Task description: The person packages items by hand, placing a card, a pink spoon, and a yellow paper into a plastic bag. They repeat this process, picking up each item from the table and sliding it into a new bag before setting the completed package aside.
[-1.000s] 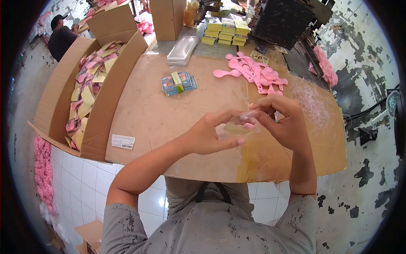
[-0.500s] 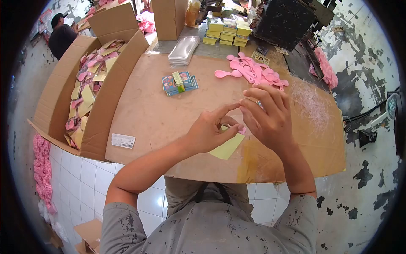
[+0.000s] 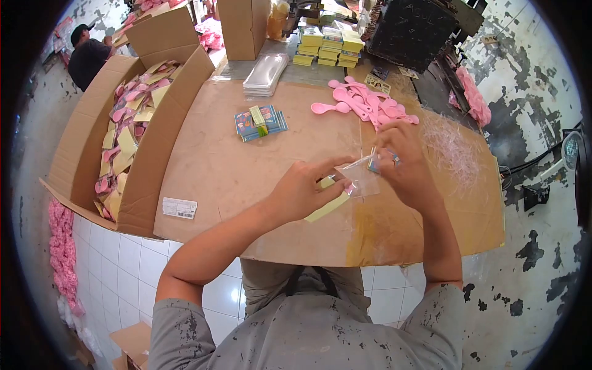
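My left hand [image 3: 306, 190] pinches a clear plastic bag [image 3: 362, 180] between thumb and fingers. Under that hand shows a pale yellow card [image 3: 328, 208]; whether it lies in the bag or beneath it I cannot tell. A bit of pink shows at the thumb tip. To the right, my right hand [image 3: 404, 161] is closed, fingers bent, on a small blue printed card [image 3: 373, 160] at the bag's edge; most of the card is hidden. Just beyond it lies a pile of pink spoons [image 3: 370, 105].
Banded blue cards [image 3: 271, 123] and a stack of clear sleeves [image 3: 266, 74] lie on the cardboard-covered table [image 3: 209, 148]. A big carton [image 3: 161, 117] of packed pink spoons stands left. Plastic shreds [image 3: 456, 148] lie right; card stacks [image 3: 330, 46] stand behind. One person [image 3: 89, 57] is far left.
The bag now shows stretched out between my hands. My right hand has turned and drawn slightly right and down, and the blue card shows more. My left hand stays nearly in place.
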Action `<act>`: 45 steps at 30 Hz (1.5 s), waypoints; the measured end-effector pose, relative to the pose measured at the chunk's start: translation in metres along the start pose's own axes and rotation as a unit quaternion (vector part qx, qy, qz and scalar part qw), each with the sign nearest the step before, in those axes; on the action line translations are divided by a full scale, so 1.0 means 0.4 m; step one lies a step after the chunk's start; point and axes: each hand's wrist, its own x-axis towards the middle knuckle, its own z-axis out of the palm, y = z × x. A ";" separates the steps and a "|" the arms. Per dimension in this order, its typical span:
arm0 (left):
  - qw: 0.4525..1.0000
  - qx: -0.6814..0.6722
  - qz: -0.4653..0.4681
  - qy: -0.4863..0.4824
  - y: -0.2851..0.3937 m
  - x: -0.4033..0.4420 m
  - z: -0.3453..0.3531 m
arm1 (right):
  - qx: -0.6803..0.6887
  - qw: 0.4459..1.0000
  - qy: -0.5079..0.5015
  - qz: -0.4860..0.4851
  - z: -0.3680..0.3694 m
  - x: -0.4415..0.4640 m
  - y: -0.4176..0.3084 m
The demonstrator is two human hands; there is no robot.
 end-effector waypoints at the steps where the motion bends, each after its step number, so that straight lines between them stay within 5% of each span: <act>1: 1.000 -0.011 0.003 -0.005 -0.018 0.000 0.005 | 0.083 0.995 0.001 0.056 -0.025 -0.013 0.012; 4: 0.988 -0.148 -0.041 0.001 -0.052 -0.002 0.035 | 0.273 0.952 0.019 0.135 -0.140 -0.059 0.099; 7: 0.972 -0.217 -0.086 0.005 -0.035 0.000 0.029 | 0.501 0.841 -0.030 0.201 -0.267 -0.136 0.144; 11: 0.972 -0.206 -0.113 -0.010 -0.005 0.000 0.024 | 0.085 0.992 0.017 0.088 -0.168 -0.122 0.057; 13: 0.984 -0.160 -0.073 -0.014 -0.010 -0.003 0.030 | -0.029 0.998 0.059 -0.016 -0.089 -0.104 0.007; 19: 0.994 -0.104 -0.033 -0.010 -0.008 -0.015 0.041 | -0.148 0.976 0.086 -0.131 0.018 -0.050 -0.070; 25: 0.997 -0.071 0.030 0.007 -0.012 -0.012 0.043 | -0.183 0.974 0.061 -0.121 0.038 -0.028 -0.077; 28: 0.998 -0.053 0.018 -0.009 -0.007 -0.009 0.034 | -0.089 0.989 0.074 -0.089 0.033 -0.025 -0.056; 31: 0.998 -0.064 0.007 -0.012 -0.021 -0.012 0.040 | 0.080 0.986 0.101 0.106 -0.030 -0.041 -0.024; 33: 0.993 -0.113 -0.023 -0.002 -0.025 -0.015 0.050 | 0.231 0.962 0.092 0.110 -0.111 -0.060 0.052; 35: 0.980 -0.183 -0.076 0.014 -0.023 -0.009 0.052 | 0.406 0.897 0.012 0.174 -0.240 -0.124 0.151; 37: 0.974 -0.187 -0.127 0.010 -0.026 -0.003 0.041 | 0.616 0.786 -0.039 0.037 -0.336 -0.215 0.363; 39: 0.969 -0.199 -0.143 0.021 -0.033 -0.003 0.033 | 0.331 0.905 0.078 0.255 -0.362 -0.251 0.435; 40: 0.968 -0.210 -0.132 0.034 -0.042 -0.004 0.037 | 0.166 0.913 0.134 0.349 -0.372 -0.265 0.472; 41: 0.967 -0.220 -0.121 0.047 -0.047 0.000 0.037 | -0.042 0.928 0.148 0.339 -0.367 -0.309 0.536; 43: 0.960 -0.242 -0.134 0.053 -0.048 0.007 0.036 | -0.442 0.836 0.156 0.285 -0.338 -0.423 0.643; 45: 0.953 -0.260 -0.140 0.063 -0.051 0.013 0.041 | -0.377 0.876 0.125 0.273 -0.333 -0.373 0.536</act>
